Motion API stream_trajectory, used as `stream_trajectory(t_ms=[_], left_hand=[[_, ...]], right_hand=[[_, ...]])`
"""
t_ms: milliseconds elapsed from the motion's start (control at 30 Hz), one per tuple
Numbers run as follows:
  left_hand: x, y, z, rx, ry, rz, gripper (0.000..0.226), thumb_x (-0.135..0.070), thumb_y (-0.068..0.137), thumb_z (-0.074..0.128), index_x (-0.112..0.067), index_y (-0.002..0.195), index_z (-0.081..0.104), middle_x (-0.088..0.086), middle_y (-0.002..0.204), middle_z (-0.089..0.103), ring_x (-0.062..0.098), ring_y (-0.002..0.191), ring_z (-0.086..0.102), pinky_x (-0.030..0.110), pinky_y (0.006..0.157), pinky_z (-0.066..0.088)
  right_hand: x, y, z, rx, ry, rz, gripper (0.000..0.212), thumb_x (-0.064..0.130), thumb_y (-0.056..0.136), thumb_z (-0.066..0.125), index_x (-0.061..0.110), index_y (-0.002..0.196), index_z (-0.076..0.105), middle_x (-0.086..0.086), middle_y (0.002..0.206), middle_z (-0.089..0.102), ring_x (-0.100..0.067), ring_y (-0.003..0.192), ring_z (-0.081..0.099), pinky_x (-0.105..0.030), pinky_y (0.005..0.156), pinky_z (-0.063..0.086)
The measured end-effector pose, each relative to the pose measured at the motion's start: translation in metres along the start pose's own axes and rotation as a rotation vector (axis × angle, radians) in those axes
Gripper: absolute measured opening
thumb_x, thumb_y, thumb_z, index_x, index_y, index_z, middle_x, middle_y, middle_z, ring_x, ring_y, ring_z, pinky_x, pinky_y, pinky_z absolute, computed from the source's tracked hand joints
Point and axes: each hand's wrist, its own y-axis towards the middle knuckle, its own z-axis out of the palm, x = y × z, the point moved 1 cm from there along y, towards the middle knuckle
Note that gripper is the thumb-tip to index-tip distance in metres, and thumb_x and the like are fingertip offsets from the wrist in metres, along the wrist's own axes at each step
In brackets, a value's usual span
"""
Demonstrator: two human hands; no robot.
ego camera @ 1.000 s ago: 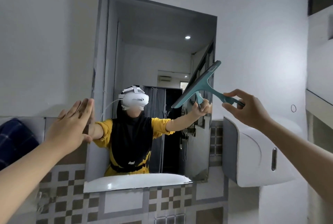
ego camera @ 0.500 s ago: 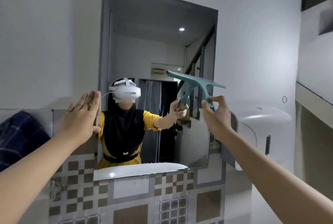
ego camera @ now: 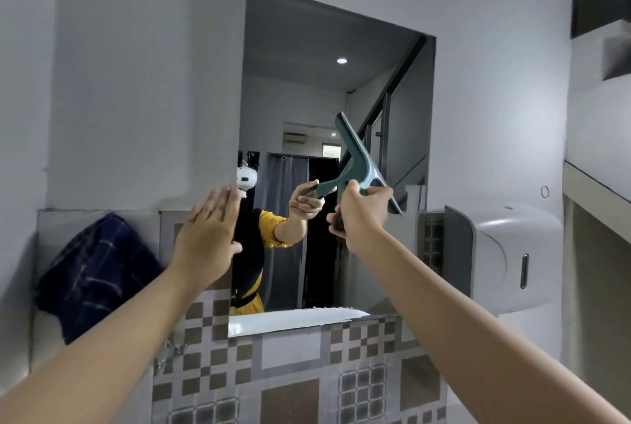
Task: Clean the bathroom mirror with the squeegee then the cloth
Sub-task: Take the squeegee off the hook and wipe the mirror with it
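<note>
The rectangular mirror (ego camera: pixel 307 82) hangs on the white wall above patterned tiles. My right hand (ego camera: pixel 363 215) grips the handle of a teal squeegee (ego camera: pixel 365 164), whose blade slants from upper left to lower right against the glass in the mirror's right half. My left hand (ego camera: pixel 210 232) is raised with straight fingers, flat at the mirror's lower left edge; whether it touches is unclear. A dark blue checked cloth (ego camera: pixel 95 273) hangs at the left on the tiled ledge. The mirror reflects a person in yellow and black.
A white wall-mounted dispenser (ego camera: pixel 495 253) sits right of the mirror, close to my right forearm. Grey and white patterned tiles (ego camera: pixel 290 372) cover the wall below. A ledge (ego camera: pixel 597 184) runs along the right wall.
My right hand has turned the squeegee so its blade now slants steeply instead of lying nearly level, and shifted toward the mirror's middle. The left hand stays by the mirror's left edge.
</note>
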Motion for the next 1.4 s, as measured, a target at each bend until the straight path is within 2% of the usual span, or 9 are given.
stream_trajectory(t_ms=[100,200,333,567,700,833,1067,1233,1400], left_hand=[[0.008,-0.011,0.007,-0.005,0.04,0.046,0.106,-0.041,0.064,0.079,-0.008,0.143,0.017,0.016,0.148,0.029,0.032,0.136,0.029,0.044,0.106,0.028],[0.014,-0.022,0.013,-0.008,-0.004,0.044,0.105,-0.044,0.065,0.077,-0.015,0.143,0.014,0.015,0.149,0.027,0.032,0.137,0.025,0.045,0.106,0.026],[0.01,-0.032,0.018,0.008,-0.079,0.039,0.099,-0.043,0.074,0.07,-0.024,0.144,0.003,0.007,0.151,0.0,0.026,0.138,0.0,0.041,0.107,0.008],[0.007,-0.039,0.023,0.009,-0.081,0.009,0.105,-0.038,0.068,0.076,-0.025,0.145,0.006,0.009,0.153,0.005,0.028,0.14,0.007,0.043,0.107,0.014],[0.009,-0.044,0.028,0.007,-0.066,0.011,0.106,-0.04,0.063,0.079,-0.021,0.145,0.015,0.014,0.151,0.017,0.034,0.137,0.021,0.046,0.102,0.024],[0.008,-0.046,0.03,-0.002,-0.055,0.019,0.108,-0.045,0.061,0.079,-0.019,0.145,0.016,0.015,0.151,0.017,0.036,0.136,0.023,0.046,0.1,0.024],[0.006,-0.045,0.03,-0.004,-0.056,0.01,0.108,-0.043,0.061,0.079,-0.019,0.145,0.016,0.015,0.151,0.013,0.037,0.137,0.019,0.048,0.1,0.023],[0.004,-0.045,0.031,0.031,-0.039,0.001,0.106,-0.046,0.07,0.071,-0.023,0.146,0.0,0.01,0.153,-0.004,0.031,0.14,0.001,0.045,0.106,0.013],[0.003,-0.045,0.031,0.019,0.021,-0.01,0.107,-0.048,0.064,0.075,-0.019,0.146,0.011,0.014,0.153,0.008,0.034,0.139,0.013,0.047,0.103,0.022]], right_hand=[[-0.004,-0.027,0.028,0.079,-0.027,-0.017,0.02,0.033,0.092,0.053,0.026,0.094,0.035,-0.016,0.097,0.065,-0.021,0.069,0.07,-0.041,0.064,0.062],[-0.007,-0.059,0.052,0.191,-0.06,-0.072,0.019,0.024,0.098,0.05,0.015,0.104,0.036,-0.003,0.076,0.052,0.001,0.032,0.053,-0.011,0.031,0.039],[-0.021,-0.077,0.075,0.191,-0.075,-0.134,0.019,0.028,0.097,0.05,0.017,0.102,0.035,0.002,0.075,0.052,-0.008,0.053,0.051,-0.02,0.04,0.039],[-0.041,-0.087,0.06,0.254,-0.228,-0.254,0.018,0.029,0.096,0.052,0.021,0.103,0.037,0.0,0.077,0.058,-0.012,0.038,0.054,-0.022,0.036,0.045],[-0.054,-0.072,0.026,0.267,-0.456,-0.446,0.02,0.03,0.094,0.057,0.024,0.107,0.042,0.002,0.064,0.057,-0.018,0.043,0.056,-0.039,0.042,0.054],[-0.051,-0.04,-0.009,0.244,-0.719,-0.67,0.026,0.03,0.091,0.063,0.02,0.112,0.05,0.01,0.055,0.048,-0.009,0.04,0.042,-0.024,0.038,0.037],[-0.026,0.014,-0.062,0.236,-0.972,-0.849,0.033,0.034,0.088,0.066,0.028,0.119,0.057,0.016,0.055,0.047,-0.009,0.045,0.047,-0.02,0.045,0.035],[-0.016,0.046,-0.099,0.279,-1.037,-0.911,0.032,0.033,0.087,0.068,0.028,0.117,0.06,0.012,0.05,0.045,-0.011,0.043,0.043,-0.024,0.046,0.036],[-0.011,0.082,-0.139,0.298,-1.08,-0.938,0.031,0.033,0.085,0.069,0.028,0.114,0.062,0.011,0.05,0.048,-0.012,0.044,0.047,-0.033,0.048,0.048]])
